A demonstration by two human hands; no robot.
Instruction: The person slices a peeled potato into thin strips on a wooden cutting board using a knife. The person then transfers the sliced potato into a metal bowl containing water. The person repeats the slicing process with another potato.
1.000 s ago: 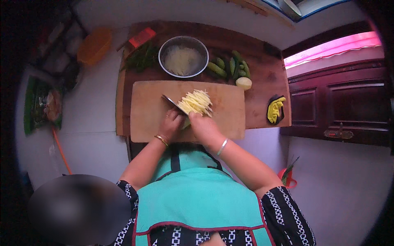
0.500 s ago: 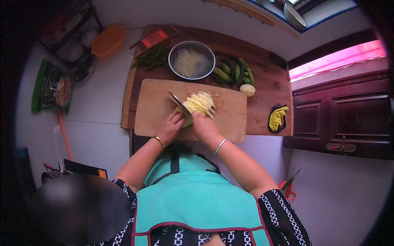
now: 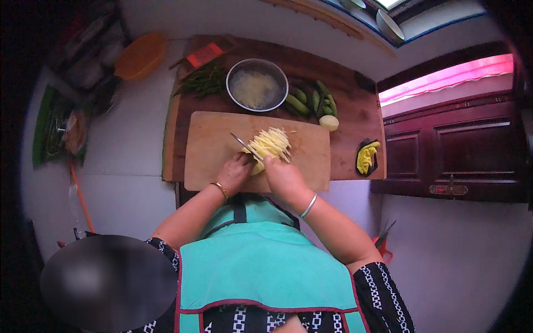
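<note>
On the wooden cutting board [image 3: 208,141], my right hand [image 3: 285,176] grips the handle of a kitchen knife [image 3: 243,143], its blade slanting up to the left. My left hand [image 3: 232,171] is closed over a pale yellow potato piece [image 3: 257,167] just left of the handle, fingertips curled near the blade. Part of that piece is hidden by my fingers and the knife. A pile of cut potato sticks [image 3: 272,143] lies against the blade's far right side. A whole peeled potato [image 3: 329,123] rests by the board's upper right corner.
Beyond the board stands a metal bowl [image 3: 257,110] with potato shreds in it. Green beans [image 3: 205,79] lie to its left, several cucumber-like green vegetables [image 3: 311,101] to its right. A yellow and black cloth [image 3: 367,158] sits near the table's right edge. An orange basket [image 3: 140,55] is at far left.
The knife blade is turned a little flatter over the potato piece, and my right hand has shifted slightly right and down. The whole view has moved slightly.
</note>
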